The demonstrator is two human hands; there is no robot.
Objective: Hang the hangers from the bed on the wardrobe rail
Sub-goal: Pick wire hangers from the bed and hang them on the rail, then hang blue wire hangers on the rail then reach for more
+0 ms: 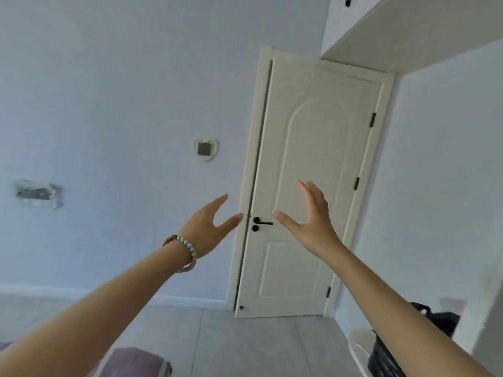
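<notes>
Both my arms reach forward in mid-air toward a closed cream door. My left hand, with a bead bracelet on its wrist, is empty and its fingers are spread. My right hand is also empty, fingers apart and slightly curled. No hanger, bed top or wardrobe rail shows in this view. A white cabinet body juts out at the top right; I cannot tell whether it is the wardrobe.
The door has a black lever handle between my two hands. A heart-shaped wall plate hangs left of the door. A black bag and white object sit at the lower right. A purplish fabric edge lies bottom left.
</notes>
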